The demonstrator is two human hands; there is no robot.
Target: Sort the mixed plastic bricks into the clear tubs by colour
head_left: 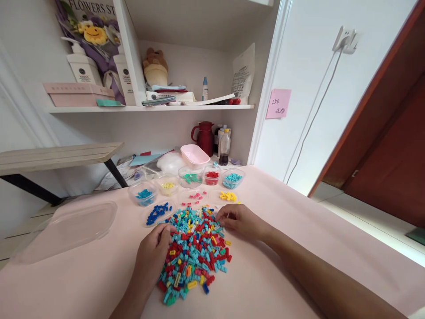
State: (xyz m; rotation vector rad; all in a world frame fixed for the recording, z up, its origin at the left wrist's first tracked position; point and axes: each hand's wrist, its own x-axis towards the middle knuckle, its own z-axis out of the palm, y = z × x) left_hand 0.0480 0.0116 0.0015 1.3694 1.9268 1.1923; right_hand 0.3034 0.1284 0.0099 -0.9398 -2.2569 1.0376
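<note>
A mixed pile of small toy building bricks (195,252) in turquoise, red, yellow, blue, green and pink lies on the pink-covered table (265,283). My left hand (153,246) rests against the pile's left edge, thumb and fingers closed together; what they hold, if anything, is hidden. At the upper right edge of the pile, my right hand (241,221) has its fingers bent into a pinch, and I cannot make out anything between them. Dark blue bricks (158,213) lie on a clear lid just beyond my left hand. Yellow bricks (228,196) sit beyond my right hand.
Clear tubs hold blue bricks (144,196), pale yellow bricks (168,186), green bricks (191,178), red bricks (212,178) and turquoise bricks (233,179). Pink bricks (195,197) lie between them. A large clear lid (79,226) is at left. Behind stand a pink basin (195,155) and a red jug (205,137).
</note>
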